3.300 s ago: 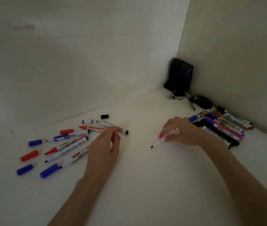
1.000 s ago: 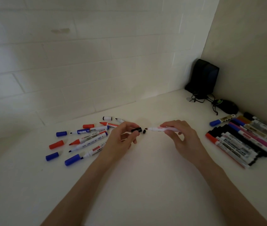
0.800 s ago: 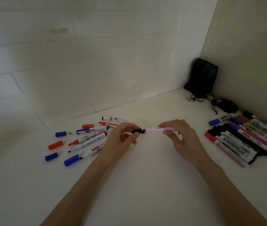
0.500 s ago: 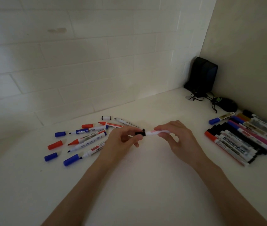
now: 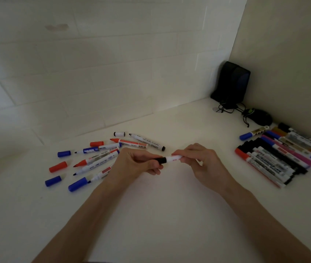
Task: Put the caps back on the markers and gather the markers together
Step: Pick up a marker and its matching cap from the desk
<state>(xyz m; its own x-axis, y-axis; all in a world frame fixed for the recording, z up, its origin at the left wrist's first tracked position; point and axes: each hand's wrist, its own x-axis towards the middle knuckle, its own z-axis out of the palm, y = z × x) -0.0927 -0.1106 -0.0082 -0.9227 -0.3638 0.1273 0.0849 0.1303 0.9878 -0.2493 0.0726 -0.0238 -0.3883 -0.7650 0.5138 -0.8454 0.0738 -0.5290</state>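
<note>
Seemingly light, stiff and smooth, the white marker [image 5: 174, 158] was best gripped by its barrel, close to the joint. It hung just above the tabletop [image 5: 160, 205] between both hands. The left hand [image 5: 133, 166] curled round the black cap [image 5: 161, 160] on the marker's end; the right hand [image 5: 198, 162] pinched the barrel, fingertips closed on it.

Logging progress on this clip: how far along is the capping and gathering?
Done: a row of capped markers lies gathered at the right. In hand: the left hand pinches a black cap on the end of a white marker held by the right hand; it looks on or nearly so. Left: several uncapped markers and loose caps, red and blue, scattered at the left.
</note>
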